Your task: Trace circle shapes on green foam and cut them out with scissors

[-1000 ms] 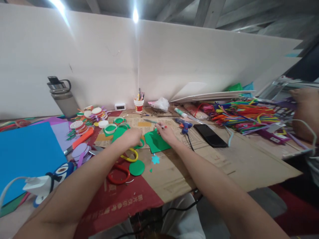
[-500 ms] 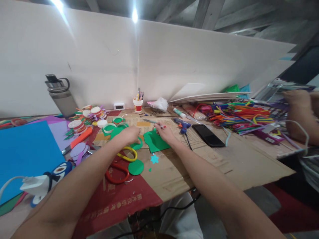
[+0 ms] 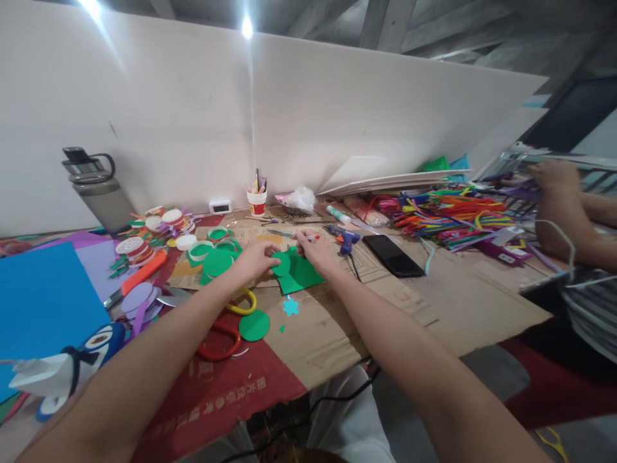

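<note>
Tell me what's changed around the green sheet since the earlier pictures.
The left hand has shifted right, towards the right hand, bringing a green disc from beside the green sheet onto its upper left part; the fingers now pinch the disc's edge. The right hand stayed at the sheet's top edge; the cyan cutout and phone lie as before.

Counting one hand-held green disc (image 3: 281,264), one cyan star (image 3: 290,306), one phone (image 3: 393,255), one blue glue gun (image 3: 348,240), one bottle (image 3: 100,196), two ceiling lights (image 3: 247,27).
</note>
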Available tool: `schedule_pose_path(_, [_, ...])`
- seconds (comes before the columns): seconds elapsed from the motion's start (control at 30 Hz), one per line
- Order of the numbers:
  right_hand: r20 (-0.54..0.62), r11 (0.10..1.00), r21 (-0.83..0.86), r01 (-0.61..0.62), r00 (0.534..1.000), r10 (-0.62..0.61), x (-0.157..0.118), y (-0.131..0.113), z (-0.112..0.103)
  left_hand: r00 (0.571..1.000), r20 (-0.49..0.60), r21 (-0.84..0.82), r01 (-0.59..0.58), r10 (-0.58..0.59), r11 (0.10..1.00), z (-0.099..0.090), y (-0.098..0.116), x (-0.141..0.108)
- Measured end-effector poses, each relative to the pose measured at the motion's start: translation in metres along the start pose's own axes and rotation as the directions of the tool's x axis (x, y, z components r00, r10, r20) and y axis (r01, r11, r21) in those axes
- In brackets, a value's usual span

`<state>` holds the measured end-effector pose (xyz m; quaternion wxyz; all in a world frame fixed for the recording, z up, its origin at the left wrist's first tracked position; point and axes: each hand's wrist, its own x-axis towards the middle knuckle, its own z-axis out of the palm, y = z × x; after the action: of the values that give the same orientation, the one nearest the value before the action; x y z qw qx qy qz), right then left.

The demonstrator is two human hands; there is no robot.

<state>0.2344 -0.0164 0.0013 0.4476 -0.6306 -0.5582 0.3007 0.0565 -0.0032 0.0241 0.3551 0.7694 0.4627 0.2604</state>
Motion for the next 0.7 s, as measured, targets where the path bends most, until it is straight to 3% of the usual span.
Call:
schedule_pose_path(0.27, [0.007, 0.999, 0.052, 0.007, 1.0, -0.007, -0.003, -0.004, 0.0, 0.991, -0.069, 0.152, -0.1, 0.112, 0.983, -0.001, -0.009, 0.002])
schedule_pose_path(0.43, [-0.025, 0.993, 0.115, 0.025, 0.999, -0.022, -0.001, -0.005, -0.005, 0.984, 0.031, 0.211, -0.181, 0.178, 0.961, 0.001, -0.013, 0.001])
schedule_pose_path(0.53, [-0.039, 0.985, 0.168, 0.04, 0.999, -0.034, 0.001, -0.004, -0.008, 0.964, 0.089, 0.351, -0.266, 0.251, 0.898, 0.004, -0.017, 0.002])
schedule_pose_path(0.7, [-0.053, 0.968, 0.247, 0.046, 0.998, -0.033, 0.004, -0.004, -0.012, 0.968, 0.037, 0.409, -0.241, 0.248, 0.88, 0.007, -0.025, 0.003])
